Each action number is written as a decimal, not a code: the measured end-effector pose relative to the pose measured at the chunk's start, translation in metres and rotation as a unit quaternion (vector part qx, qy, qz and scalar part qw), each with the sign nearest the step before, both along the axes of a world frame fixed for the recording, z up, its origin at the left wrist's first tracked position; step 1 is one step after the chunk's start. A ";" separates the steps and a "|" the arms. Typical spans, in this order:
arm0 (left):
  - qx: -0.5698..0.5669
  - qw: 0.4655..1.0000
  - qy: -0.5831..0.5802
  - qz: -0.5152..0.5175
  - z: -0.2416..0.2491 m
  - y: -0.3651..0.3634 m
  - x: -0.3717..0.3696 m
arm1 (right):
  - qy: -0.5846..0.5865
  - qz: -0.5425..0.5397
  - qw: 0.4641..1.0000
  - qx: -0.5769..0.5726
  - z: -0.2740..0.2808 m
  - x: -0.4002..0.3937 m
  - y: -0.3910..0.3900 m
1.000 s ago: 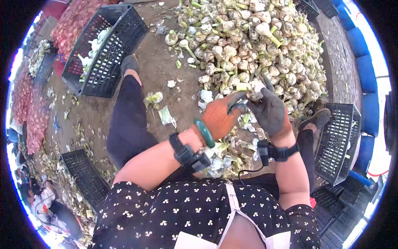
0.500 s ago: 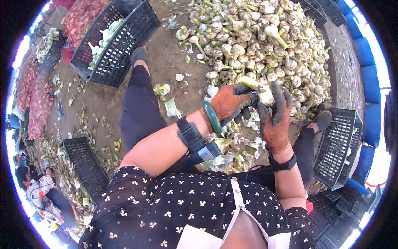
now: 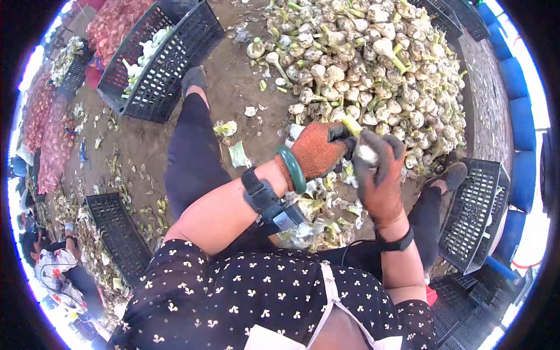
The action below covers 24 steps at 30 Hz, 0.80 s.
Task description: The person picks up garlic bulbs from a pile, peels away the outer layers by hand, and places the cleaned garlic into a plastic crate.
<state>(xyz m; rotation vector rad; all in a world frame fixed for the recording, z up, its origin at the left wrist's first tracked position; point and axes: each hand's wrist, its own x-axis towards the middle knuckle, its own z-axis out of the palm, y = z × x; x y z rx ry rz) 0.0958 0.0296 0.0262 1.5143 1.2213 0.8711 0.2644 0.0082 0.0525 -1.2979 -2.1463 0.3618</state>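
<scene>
My left hand [image 3: 319, 149], in an orange and dark glove with a green bangle at the wrist, has its fingers curled next to a garlic bulb; what they hold, if anything, is hidden. My right hand [image 3: 380, 175], gloved the same way, has its fingers wrapped round the white garlic bulb [image 3: 367, 154], whose pale green stem points up and left. Both hands are close together in front of a big heap of garlic bulbs [image 3: 373, 64]. Peeled skins and leaves [image 3: 318, 219] lie on the ground below them.
A black crate [image 3: 169, 64] holding garlic stands at the upper left, another crate [image 3: 473, 213] at the right, and a third [image 3: 119, 233] at the lower left. Pink net sacks [image 3: 52, 146] line the far left. Another person [image 3: 61, 268] is at the lower left edge.
My right hand has turned and closed more round the bulb, shifting slightly down and left. My left hand has moved slightly left, and a small gap shows between the hands.
</scene>
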 end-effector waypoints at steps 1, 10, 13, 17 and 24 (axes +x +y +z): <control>-0.003 1.000 -0.001 -0.001 0.001 -0.001 0.000 | 0.169 -0.005 0.974 -0.152 0.000 0.002 0.000; -0.109 0.987 -0.111 0.038 0.002 -0.001 0.001 | 0.378 0.020 0.846 -0.376 -0.011 0.011 0.001; -0.120 0.983 -0.117 0.071 -0.002 -0.004 0.005 | 0.578 0.024 0.623 -0.526 -0.016 0.012 0.002; -0.074 0.984 -0.094 0.131 -0.007 -0.007 0.014 | 0.672 -0.017 0.471 -0.571 -0.017 0.002 0.007; 0.119 0.988 0.065 0.079 -0.016 -0.028 0.034 | 0.216 -0.030 0.972 -0.082 -0.076 0.017 0.011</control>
